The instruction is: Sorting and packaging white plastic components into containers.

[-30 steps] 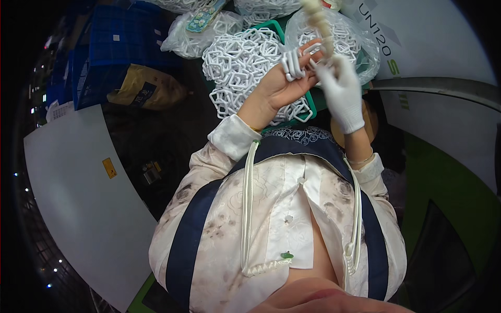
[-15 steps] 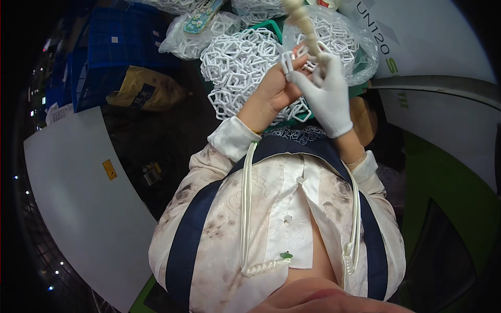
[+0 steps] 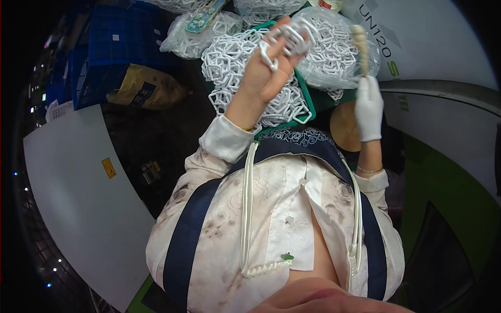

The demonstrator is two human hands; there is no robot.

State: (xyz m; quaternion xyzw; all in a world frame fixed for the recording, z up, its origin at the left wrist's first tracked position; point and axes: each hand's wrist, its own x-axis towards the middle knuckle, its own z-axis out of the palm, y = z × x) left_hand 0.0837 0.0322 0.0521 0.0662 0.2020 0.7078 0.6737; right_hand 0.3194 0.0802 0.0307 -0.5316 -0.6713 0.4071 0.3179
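My bare left hand (image 3: 269, 75) is raised over the pile of white plastic links (image 3: 227, 70). Several loose white plastic links (image 3: 296, 40) are among its fingers, smeared by motion; one link hangs near the thumb. At the right, my white-gloved right hand (image 3: 369, 112) is closed around the lower end of a pale, knobbed stick-like tool (image 3: 359, 41). That tool points up and away from me, apart from the left hand. The pile lies in a green tray (image 3: 311, 107).
Beyond the tray stand clear bags of white links (image 3: 331, 55), one with a patterned phone case (image 3: 204, 16) on it. Blue crates (image 3: 120, 49) and a brown paper sack (image 3: 146, 94) are at the left. A round tan surface (image 3: 344, 128) is by my right wrist. White machine panels flank me.
My two hands have moved apart. The right has swung to the right with the knobbed tool, while the left has lifted slightly up and left with the links.
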